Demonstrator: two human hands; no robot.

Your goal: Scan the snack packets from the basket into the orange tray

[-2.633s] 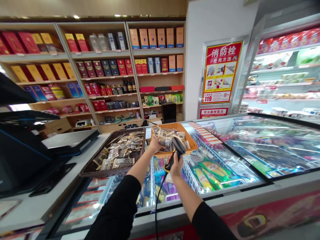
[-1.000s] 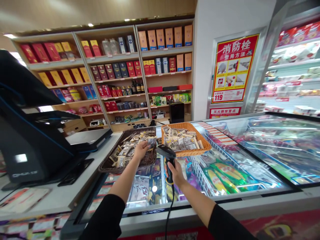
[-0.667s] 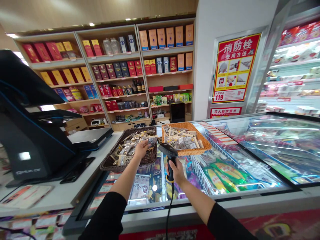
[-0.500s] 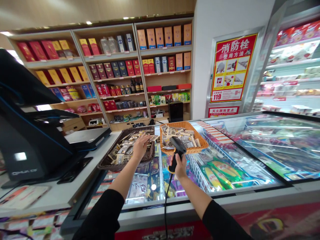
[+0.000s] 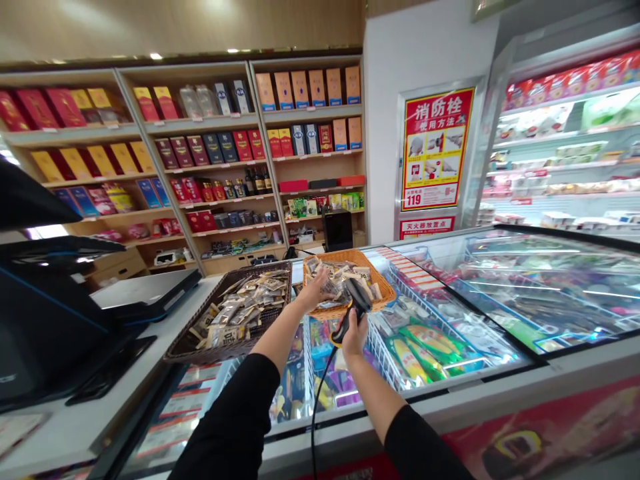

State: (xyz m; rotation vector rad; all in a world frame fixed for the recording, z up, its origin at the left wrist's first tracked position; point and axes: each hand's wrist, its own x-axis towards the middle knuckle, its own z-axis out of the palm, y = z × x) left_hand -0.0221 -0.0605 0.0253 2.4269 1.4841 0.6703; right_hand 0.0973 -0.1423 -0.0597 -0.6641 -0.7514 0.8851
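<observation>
Left fingers [image 5: 323, 279] block orange basket's [image 5: 386, 293] left part; scanner [image 5: 359, 297] blocks near middle. Way in: from above at back, or right over freezer glass [image 5: 450, 313]. Brown basket [image 5: 200, 355] obstructs left. Cable [image 5: 315, 407] hangs between forearms [image 5: 373, 390].

I'm standing in a shop. Tall shelves [image 5: 268, 155] at the back hold rows of boxes [image 5: 300, 89], with little tags [image 5: 311, 109] along the edges. Bags of food [image 5: 417, 350] lie in a big freezer [image 5: 500, 401] with a glass top. There's a black scanner [image 5: 357, 297] on a cord [image 5: 313, 420] here.
</observation>
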